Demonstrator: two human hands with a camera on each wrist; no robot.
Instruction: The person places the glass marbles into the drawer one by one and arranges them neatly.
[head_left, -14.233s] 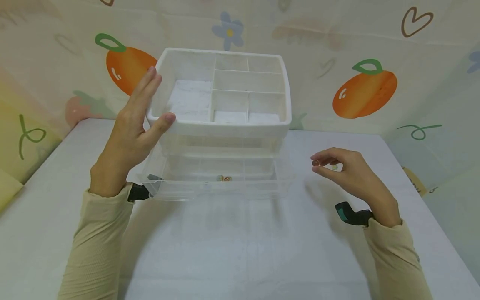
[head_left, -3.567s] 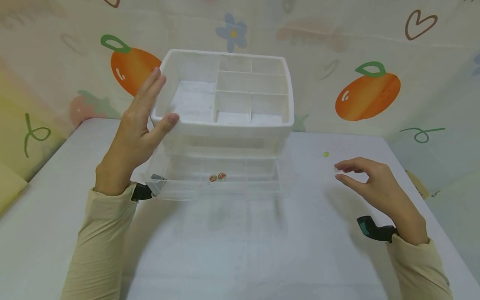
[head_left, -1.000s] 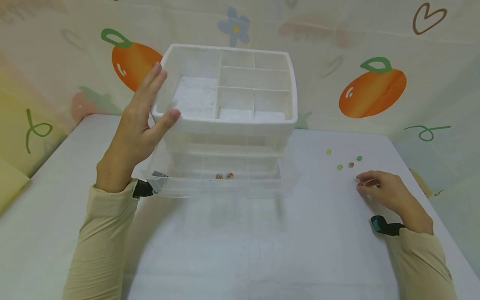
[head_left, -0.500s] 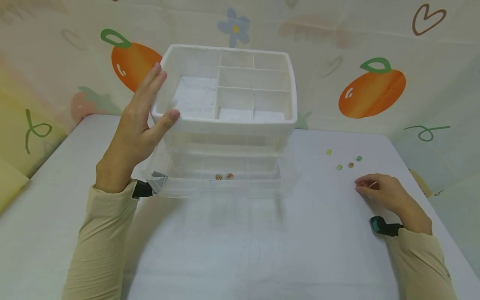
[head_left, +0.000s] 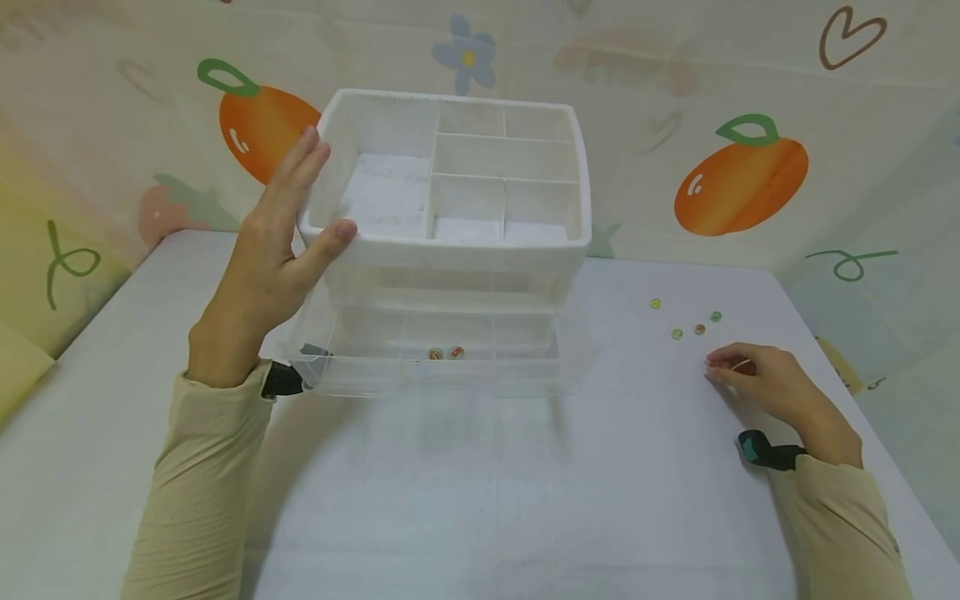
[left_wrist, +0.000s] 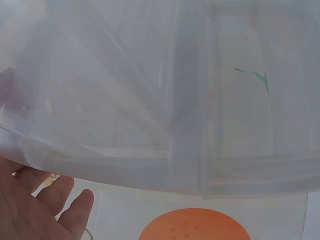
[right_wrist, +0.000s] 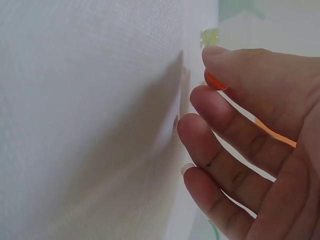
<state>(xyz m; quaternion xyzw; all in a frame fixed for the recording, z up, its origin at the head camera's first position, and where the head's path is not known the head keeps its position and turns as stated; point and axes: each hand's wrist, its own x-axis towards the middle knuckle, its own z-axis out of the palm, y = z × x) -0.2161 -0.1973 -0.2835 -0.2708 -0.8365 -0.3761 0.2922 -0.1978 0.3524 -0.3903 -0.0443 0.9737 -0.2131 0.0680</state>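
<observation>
Hands — left (head_left: 262, 258) spread on organizer (head_left: 457, 256), right (head_left: 776, 386) pinching marble (right_wrist: 215, 81) — at white table (head_left: 585, 500), fruit-print backdrop (head_left: 630, 42).

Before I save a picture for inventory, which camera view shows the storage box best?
The head view: it takes in the storage box, from the divided top to the clear drawer pulled out below. The left wrist view gives only a blurred close-up of its clear plastic; the right wrist view shows none of it.
</observation>
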